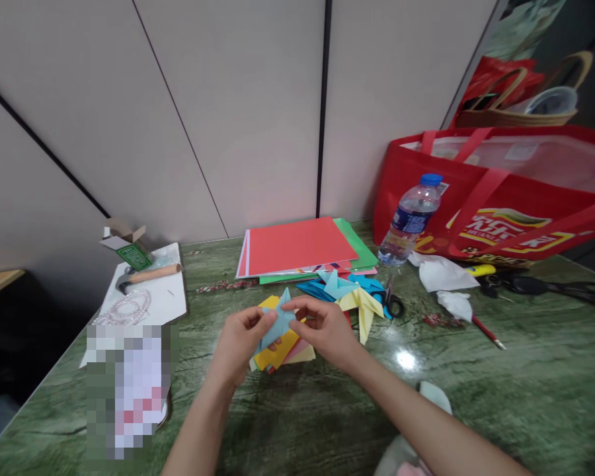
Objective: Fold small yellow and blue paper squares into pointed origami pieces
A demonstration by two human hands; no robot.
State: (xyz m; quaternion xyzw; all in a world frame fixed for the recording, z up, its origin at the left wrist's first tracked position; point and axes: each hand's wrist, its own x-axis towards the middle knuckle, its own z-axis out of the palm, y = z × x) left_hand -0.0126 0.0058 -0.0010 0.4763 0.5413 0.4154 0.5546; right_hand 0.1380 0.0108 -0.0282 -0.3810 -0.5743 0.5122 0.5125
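While our left hand (238,338) pinches a folded light-blue paper (279,322) between thumb and curled fingers, our right hand (330,325), nearly closed, grips its other side above yellow paper (286,349).

A white glare spot (405,360) marks the tabletop (535,396).

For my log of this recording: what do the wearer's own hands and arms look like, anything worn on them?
The left hand and right hand are ungloved, with no ring visible. The left forearm and right forearm are bare as far as the picture shows: no sleeve, watch, bracelet or marking to be seen.
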